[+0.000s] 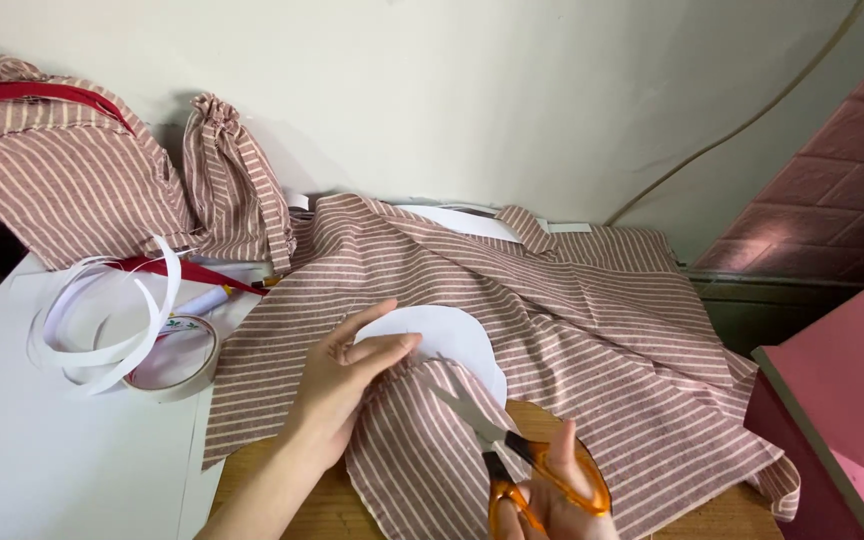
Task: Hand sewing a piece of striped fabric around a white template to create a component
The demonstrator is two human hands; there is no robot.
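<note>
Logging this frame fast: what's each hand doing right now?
Left hand: open, flat on the paper template and fabric.
Right hand: closed on the scissors.

left hand (347, 385): flat, fingers spread, pressing down | right hand (552, 495): fingers curled, gripping

The cloth (552, 310) lies on the counter (52, 460). A paper disc (447, 335) sits on the cloth. A tape roll (174, 358) lies left; two pouches (82, 180) stand behind.
</note>
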